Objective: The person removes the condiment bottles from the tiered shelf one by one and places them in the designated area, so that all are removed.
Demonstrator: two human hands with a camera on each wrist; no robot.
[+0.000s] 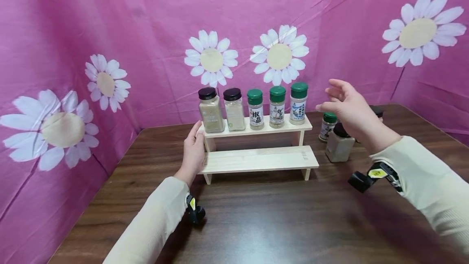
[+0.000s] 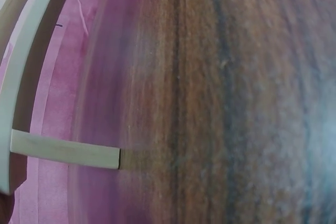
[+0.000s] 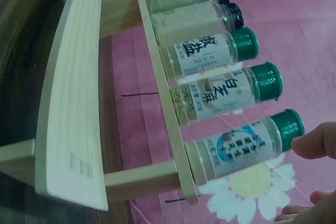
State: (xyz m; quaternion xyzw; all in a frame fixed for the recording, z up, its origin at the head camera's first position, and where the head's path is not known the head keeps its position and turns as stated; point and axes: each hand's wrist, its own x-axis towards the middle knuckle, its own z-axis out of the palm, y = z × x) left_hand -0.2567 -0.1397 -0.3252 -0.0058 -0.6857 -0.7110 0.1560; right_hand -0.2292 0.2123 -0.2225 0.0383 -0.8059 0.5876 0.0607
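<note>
We see five upright jars (image 1: 234,111) lined along the upper shelf of a two-tier wooden rack (image 1: 256,160) on the table (image 1: 256,223).
Two black-capped jars (image 1: 211,113) stand at left, three green-capped jars (image 1: 277,108) at right. We see the left hand (image 1: 193,154) grip the rack's left end; the right hand (image 1: 353,111), empty with fingers loosely bent, hangs near the rightmost green cap. Beyond the rack's right end we find another green-capped jar (image 1: 327,128) and a black-capped jar (image 1: 338,148); behind hangs a pink flowered cloth (image 1: 154,31).

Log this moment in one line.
left hand: holding rack at left end | right hand: empty, right of rack | top shelf: five upright jars
</note>
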